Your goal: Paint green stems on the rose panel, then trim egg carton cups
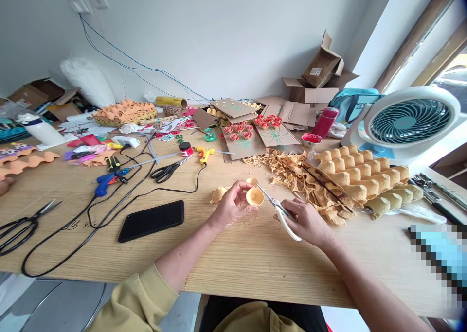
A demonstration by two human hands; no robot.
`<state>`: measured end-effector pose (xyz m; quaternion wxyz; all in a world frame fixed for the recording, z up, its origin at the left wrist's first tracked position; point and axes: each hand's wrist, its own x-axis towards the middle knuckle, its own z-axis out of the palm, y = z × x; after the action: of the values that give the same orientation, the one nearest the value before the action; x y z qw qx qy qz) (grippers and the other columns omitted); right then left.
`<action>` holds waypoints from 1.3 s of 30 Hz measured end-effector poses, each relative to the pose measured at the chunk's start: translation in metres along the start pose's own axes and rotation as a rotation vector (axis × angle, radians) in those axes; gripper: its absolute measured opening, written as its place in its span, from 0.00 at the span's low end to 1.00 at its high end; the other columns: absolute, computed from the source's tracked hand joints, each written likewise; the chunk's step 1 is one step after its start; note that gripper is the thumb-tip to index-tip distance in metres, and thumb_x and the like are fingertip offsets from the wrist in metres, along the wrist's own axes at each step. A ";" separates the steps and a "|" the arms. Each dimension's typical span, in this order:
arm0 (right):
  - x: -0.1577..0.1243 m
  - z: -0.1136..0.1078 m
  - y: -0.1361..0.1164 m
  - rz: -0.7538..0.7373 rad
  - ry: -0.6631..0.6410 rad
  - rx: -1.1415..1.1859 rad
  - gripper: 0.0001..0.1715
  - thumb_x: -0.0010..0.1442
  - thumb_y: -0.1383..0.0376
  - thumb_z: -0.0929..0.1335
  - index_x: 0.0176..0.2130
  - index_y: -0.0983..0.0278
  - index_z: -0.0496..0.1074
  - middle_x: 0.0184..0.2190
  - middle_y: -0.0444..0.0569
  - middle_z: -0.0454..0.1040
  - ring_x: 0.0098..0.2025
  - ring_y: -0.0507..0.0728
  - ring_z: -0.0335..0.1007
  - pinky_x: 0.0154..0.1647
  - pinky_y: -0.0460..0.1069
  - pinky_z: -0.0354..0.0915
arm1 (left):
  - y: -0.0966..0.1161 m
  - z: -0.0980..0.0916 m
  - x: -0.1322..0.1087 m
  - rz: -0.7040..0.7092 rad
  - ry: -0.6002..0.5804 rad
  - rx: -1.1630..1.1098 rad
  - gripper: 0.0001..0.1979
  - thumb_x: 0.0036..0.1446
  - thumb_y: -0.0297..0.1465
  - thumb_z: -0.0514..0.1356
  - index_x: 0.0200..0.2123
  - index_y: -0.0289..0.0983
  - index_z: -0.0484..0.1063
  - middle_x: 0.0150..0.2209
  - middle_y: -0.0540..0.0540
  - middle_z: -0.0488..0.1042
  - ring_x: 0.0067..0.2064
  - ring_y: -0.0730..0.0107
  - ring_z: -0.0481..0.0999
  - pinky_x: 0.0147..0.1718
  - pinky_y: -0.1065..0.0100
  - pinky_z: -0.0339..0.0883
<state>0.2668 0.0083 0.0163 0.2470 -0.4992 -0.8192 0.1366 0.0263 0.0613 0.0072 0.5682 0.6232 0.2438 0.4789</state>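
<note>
My left hand [230, 206] pinches a small tan egg-carton cup [255, 196] above the wooden table [233, 259]. My right hand [305, 220] grips white-handled scissors [279, 209], whose blades point up-left and meet the cup's rim. A second cut cup piece [218, 194] lies on the table just left of my left hand. To the right sit a heap of cardboard scraps [292, 174] and egg-carton sections [361, 176].
A black phone [151, 219] lies left of my hands, with black cables, two glue guns [105, 181], black scissors [168, 170] and a second black pair [22, 223]. Cardboard sheets with red paper roses [239, 130] sit further back. A white fan [408, 123] stands at the right.
</note>
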 end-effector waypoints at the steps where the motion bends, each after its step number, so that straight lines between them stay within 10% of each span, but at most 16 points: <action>1: 0.001 0.001 0.002 0.014 -0.005 0.011 0.20 0.66 0.54 0.64 0.27 0.61 0.61 0.21 0.41 0.64 0.27 0.52 0.60 0.31 0.47 0.54 | 0.000 0.000 0.000 -0.004 0.003 -0.001 0.27 0.44 0.34 0.75 0.44 0.37 0.67 0.42 0.46 0.72 0.42 0.69 0.73 0.44 0.69 0.66; 39: 0.003 -0.002 -0.006 0.023 -0.020 0.050 0.16 0.64 0.55 0.65 0.28 0.61 0.65 0.22 0.42 0.66 0.28 0.52 0.61 0.32 0.48 0.56 | -0.002 0.000 0.000 -0.049 0.005 -0.052 0.27 0.45 0.34 0.75 0.46 0.37 0.69 0.46 0.44 0.73 0.49 0.64 0.74 0.49 0.65 0.67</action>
<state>0.2620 0.0083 0.0217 0.2497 -0.5009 -0.8122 0.1646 0.0264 0.0618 0.0048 0.5953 0.6009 0.2476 0.4725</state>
